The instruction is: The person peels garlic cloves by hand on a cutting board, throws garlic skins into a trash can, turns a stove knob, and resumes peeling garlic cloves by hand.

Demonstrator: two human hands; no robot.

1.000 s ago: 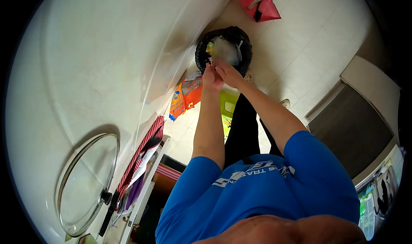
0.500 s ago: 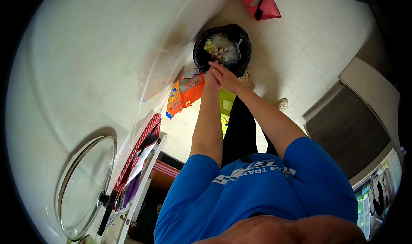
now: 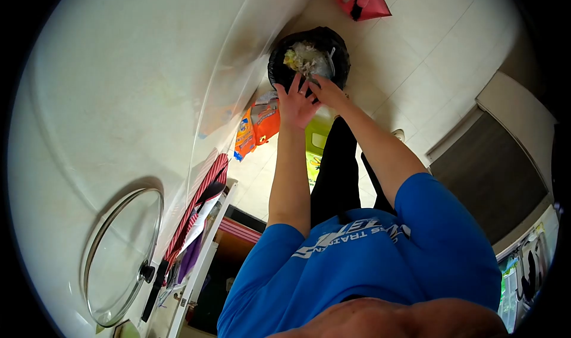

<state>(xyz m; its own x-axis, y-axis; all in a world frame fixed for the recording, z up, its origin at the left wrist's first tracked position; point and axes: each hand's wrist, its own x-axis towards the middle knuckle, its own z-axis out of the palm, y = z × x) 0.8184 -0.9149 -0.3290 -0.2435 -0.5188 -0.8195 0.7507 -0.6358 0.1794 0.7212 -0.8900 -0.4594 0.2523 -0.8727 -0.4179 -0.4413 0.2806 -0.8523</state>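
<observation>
Both my hands are over the near rim of a bin lined with a black bag (image 3: 278,76). My left hand (image 3: 295,105) is open with its fingers spread, and nothing shows in it. Close against its fingertips is my right hand (image 3: 328,92), its fingers stretched out and a little apart; I cannot make out whether the two touch. Inside the bin lies crumpled clear plastic and food waste (image 3: 306,58), with a thin white handle-like piece (image 3: 332,54) at the right side.
An orange packet (image 3: 264,121) and a green container (image 3: 318,134) stand on the floor near the bin. A pink dustpan (image 3: 372,4) lies beyond. At left, a glass lid (image 3: 122,258) rests on the white counter (image 3: 119,100) above an open drawer (image 3: 199,261). A dark-panelled appliance (image 3: 491,165) stands right.
My hands were clasped together over the bin's near edge. They have come apart, the left palm opening with fingers spread, the right hand shifting slightly right and forward.
</observation>
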